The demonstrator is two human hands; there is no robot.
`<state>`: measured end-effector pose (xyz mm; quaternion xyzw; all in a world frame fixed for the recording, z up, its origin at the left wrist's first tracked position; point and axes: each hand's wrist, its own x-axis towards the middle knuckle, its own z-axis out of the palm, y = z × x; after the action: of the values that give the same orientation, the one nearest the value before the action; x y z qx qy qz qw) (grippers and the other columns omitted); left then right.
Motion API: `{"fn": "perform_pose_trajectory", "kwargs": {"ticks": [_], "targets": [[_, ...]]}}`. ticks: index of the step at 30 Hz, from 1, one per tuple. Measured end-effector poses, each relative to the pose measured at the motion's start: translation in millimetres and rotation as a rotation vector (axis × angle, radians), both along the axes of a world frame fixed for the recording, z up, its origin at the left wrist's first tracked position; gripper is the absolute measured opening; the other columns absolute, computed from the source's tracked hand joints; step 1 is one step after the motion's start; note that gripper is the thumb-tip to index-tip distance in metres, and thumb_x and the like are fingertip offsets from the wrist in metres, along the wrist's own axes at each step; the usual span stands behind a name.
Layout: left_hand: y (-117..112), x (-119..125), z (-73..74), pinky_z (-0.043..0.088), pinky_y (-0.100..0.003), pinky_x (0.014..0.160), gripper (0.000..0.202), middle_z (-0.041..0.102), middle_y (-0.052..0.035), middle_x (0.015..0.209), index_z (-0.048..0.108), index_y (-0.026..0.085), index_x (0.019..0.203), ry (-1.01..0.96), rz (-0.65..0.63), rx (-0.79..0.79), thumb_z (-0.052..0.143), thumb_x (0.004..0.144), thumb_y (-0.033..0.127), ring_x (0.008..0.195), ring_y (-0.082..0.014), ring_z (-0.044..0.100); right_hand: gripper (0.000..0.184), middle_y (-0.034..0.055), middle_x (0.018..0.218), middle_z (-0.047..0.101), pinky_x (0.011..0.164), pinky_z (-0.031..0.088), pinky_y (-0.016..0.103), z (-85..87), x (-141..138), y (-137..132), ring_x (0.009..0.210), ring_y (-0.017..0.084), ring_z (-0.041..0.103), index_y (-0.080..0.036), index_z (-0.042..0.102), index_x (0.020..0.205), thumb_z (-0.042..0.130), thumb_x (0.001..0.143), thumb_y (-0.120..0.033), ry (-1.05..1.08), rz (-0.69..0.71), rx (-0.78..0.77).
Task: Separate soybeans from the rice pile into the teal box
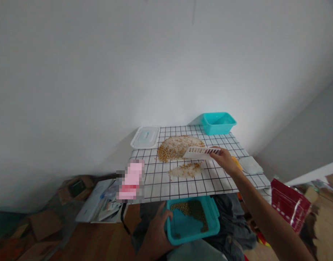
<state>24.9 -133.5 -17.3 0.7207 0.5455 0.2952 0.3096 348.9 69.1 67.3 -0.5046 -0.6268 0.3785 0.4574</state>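
My right hand (225, 159) grips a white slotted scoop (200, 152) held over the checked tablecloth (183, 183), between a large pile of mixed rice and beans (179, 146) and a smaller strip of the same mix (186, 169). My left hand (157, 232) holds the near-left rim of a teal tray (193, 232) below the table's front edge. The tray has brown beans (192, 212) in it.
A second teal tub (218, 123) stands at the table's far right corner, a clear lidded box (145, 137) at the far left. A blurred pink item (131, 180) lies at the left edge. Papers, boxes and a red bag (288, 203) clutter the floor.
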Motion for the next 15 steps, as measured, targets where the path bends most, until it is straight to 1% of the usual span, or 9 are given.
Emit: {"fn": "perform_pose_trajectory", "kwargs": {"ticks": [4, 6, 8, 11, 15], "targets": [[2.2, 2.2, -3.3, 0.051, -0.036, 0.089, 0.05, 0.049, -0.0129, 0.138, 0.049, 0.024, 0.09, -0.012, -0.028, -0.019, 0.086, 0.056, 0.03, 0.117, -0.0317, 0.059, 0.026, 0.0034, 0.078, 0.073, 0.058, 0.045, 0.027, -5.0, 14.2, -7.4, 0.066, 0.018, 0.062, -0.016, 0.075, 0.099, 0.063, 0.082, -0.032, -0.016, -0.06, -0.033], [3.3, 2.7, -3.0, 0.052, -0.036, 0.087, 0.05, 0.05, -0.0122, 0.136, 0.05, 0.024, 0.091, -0.002, -0.03, -0.034, 0.085, 0.056, 0.031, 0.114, -0.0311, 0.06, 0.027, 0.0034, 0.077, 0.073, 0.056, 0.045, 0.026, -7.3, 16.7, -6.7, 0.064, 0.017, 0.062, -0.016, 0.075, 0.098, 0.063, 0.081, -0.034, -0.015, -0.078, -0.043], [4.0, 2.6, -1.6, 0.052, -0.035, 0.087, 0.051, 0.051, -0.0116, 0.135, 0.051, 0.024, 0.091, 0.005, -0.022, -0.035, 0.086, 0.055, 0.031, 0.113, -0.0305, 0.062, 0.029, 0.0041, 0.08, 0.074, 0.058, 0.046, 0.026, -8.3, 17.9, -4.2, 0.067, 0.018, 0.063, -0.016, 0.076, 0.098, 0.064, 0.08, -0.035, -0.011, -0.095, -0.043], [3.7, 1.8, 1.0, 0.052, -0.034, 0.089, 0.05, 0.05, -0.0122, 0.137, 0.052, 0.024, 0.093, 0.023, -0.041, -0.03, 0.085, 0.056, 0.03, 0.117, -0.0309, 0.061, 0.031, 0.0048, 0.078, 0.074, 0.056, 0.046, 0.027, -7.4, 19.6, -0.3, 0.067, 0.02, 0.064, -0.016, 0.076, 0.097, 0.066, 0.078, -0.038, 0.001, -0.133, -0.033], [1.4, 0.4, 0.8, 0.051, -0.036, 0.092, 0.051, 0.049, -0.0136, 0.14, 0.05, 0.023, 0.091, 0.019, -0.018, -0.013, 0.086, 0.054, 0.027, 0.121, -0.0324, 0.059, 0.038, 0.0044, 0.069, 0.071, 0.048, 0.041, 0.026, -6.2, 22.7, 1.9, 0.056, 0.017, 0.058, -0.013, 0.076, 0.1, 0.066, 0.078, -0.043, 0.011, -0.17, -0.029]]}}
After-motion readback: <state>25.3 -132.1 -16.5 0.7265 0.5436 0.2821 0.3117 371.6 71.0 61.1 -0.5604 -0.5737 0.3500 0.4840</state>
